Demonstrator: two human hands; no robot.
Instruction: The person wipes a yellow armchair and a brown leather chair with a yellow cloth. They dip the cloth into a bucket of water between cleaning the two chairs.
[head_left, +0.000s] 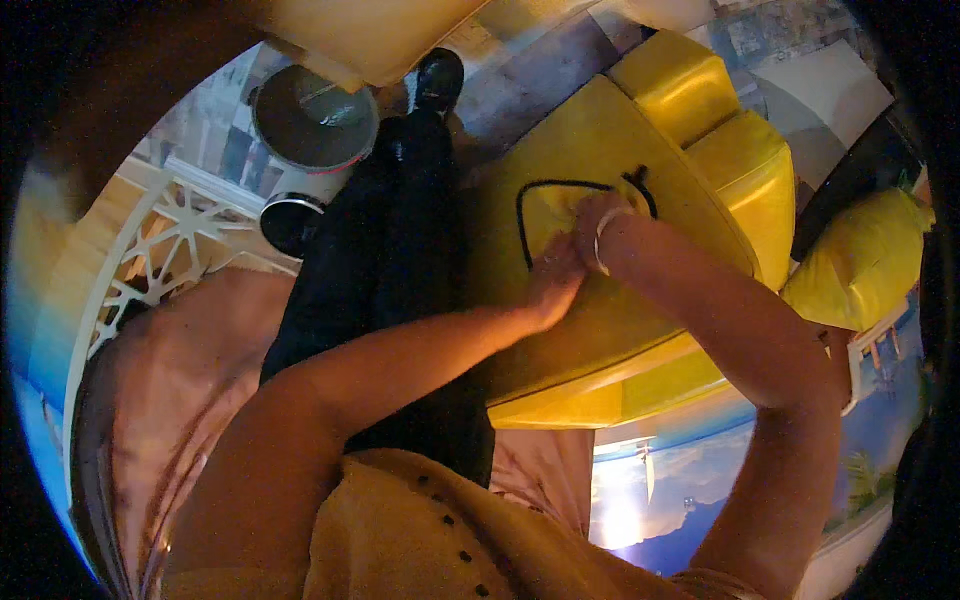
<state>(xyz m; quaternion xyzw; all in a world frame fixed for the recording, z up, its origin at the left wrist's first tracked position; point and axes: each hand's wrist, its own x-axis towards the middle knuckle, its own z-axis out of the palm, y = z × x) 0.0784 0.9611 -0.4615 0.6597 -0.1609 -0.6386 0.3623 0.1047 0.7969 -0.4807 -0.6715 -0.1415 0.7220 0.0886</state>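
Observation:
My left hand (556, 279) and my right hand (600, 217) meet over a yellow padded seat (600, 127). A light bracelet circles my right wrist. A thin black cord (562, 182) makes an angular loop beside both hands, and one end runs down to the fingers of my left hand. Its other part curls past my right hand, where a short black piece (636, 178) sticks up. Some bunched yellow material (556, 206) shows inside the loop. The fingers are bent close together and overlap, so whatever lies between them is hidden.
Yellow padded blocks (682, 82) adjoin the seat, and a yellow cushion (862, 262) lies at right. Left of my black-trousered legs (405, 247) stand a grey bucket (315, 120) and a smaller dark round container (291, 225). A white openwork panel (176, 217) is beyond.

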